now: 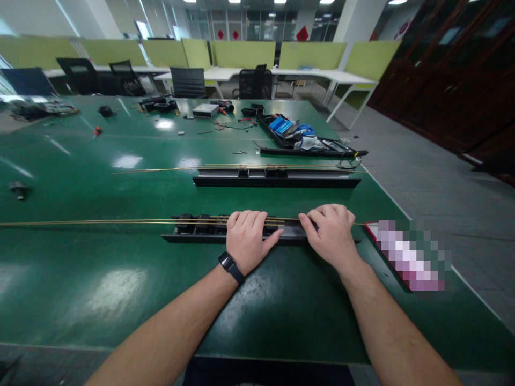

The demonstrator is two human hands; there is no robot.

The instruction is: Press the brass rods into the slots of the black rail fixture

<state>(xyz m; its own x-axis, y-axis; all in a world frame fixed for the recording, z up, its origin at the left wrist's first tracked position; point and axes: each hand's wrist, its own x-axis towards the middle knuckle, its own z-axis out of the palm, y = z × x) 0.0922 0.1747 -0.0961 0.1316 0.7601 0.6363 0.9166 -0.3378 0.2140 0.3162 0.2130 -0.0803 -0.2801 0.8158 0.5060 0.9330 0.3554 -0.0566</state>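
Note:
A long black channel rail (293,231) lies in front of me on the green table, with several black blocks (202,224) seated in its left part. Thin brass-coloured rods (120,221) run along the top of it and stretch far to the left. My left hand (247,236), with a black watch band at the wrist, is closed over the rail and rods; its fingers curl over the far side and its thumb rests near the front edge. My right hand (332,230) is closed over the rail's right part, fingers bent, hiding what lies beneath them.
A second black rail (277,182) with rods lies beyond. Farther back are a black tray (277,136) of blue and white items, a silver box (205,110) and scattered small parts. A red-edged sheet (390,257), partly pixelated, lies at the right near the table edge.

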